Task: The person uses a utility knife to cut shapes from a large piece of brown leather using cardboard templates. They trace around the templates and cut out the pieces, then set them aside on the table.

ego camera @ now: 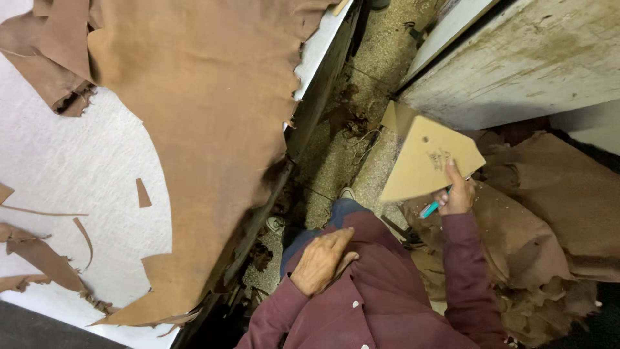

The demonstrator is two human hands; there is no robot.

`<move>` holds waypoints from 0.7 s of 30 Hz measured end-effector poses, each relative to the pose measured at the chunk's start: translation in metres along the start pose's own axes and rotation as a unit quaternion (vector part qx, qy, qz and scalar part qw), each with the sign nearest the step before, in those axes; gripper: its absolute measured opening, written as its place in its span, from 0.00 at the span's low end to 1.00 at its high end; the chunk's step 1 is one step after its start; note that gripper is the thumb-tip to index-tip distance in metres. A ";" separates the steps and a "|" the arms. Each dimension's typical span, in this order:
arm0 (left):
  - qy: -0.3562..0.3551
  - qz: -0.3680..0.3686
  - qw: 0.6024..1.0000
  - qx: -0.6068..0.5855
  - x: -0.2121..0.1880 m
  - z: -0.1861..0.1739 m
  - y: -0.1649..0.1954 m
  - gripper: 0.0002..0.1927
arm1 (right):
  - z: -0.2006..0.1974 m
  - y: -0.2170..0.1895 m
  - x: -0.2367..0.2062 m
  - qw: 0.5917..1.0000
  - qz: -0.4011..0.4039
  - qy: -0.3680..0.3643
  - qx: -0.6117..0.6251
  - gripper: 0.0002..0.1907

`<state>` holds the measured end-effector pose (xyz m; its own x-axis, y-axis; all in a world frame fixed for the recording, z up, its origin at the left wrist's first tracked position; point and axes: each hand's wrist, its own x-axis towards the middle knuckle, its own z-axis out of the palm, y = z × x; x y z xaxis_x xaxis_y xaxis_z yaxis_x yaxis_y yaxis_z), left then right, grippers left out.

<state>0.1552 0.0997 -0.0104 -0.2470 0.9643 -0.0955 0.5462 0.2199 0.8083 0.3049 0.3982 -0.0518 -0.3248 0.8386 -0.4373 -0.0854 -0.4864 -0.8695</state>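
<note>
My right hand [457, 194] grips a tan cardboard pattern piece [426, 158] by its lower right edge, held out to my right above the floor. A teal pen or knife handle [429, 209] sticks out below the same hand. My left hand [321, 260] rests flat against my maroon shirt at my waist, fingers loosely together, holding nothing. A large brown leather hide [206, 129] lies spread over the white cutting table [71, 168] on my left, hanging over its edge.
Thin leather offcuts [39, 255] lie on the white table surface. A heap of brown leather scraps [542, 245] is piled at my right. A worn white cabinet [516, 58] stands at upper right. Speckled floor [349, 129] runs between table and cabinet.
</note>
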 end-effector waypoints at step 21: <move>0.523 -0.484 0.659 0.243 -0.184 -0.083 -0.071 0.43 | 0.232 0.035 0.014 0.718 -0.379 -0.258 -0.524 0.14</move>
<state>0.0951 -0.1056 -0.0017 -0.9449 -0.2349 0.2281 -0.1429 0.9226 0.3583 0.0788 0.3362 -0.0356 -0.8873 0.4324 0.1603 0.2470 0.7392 -0.6266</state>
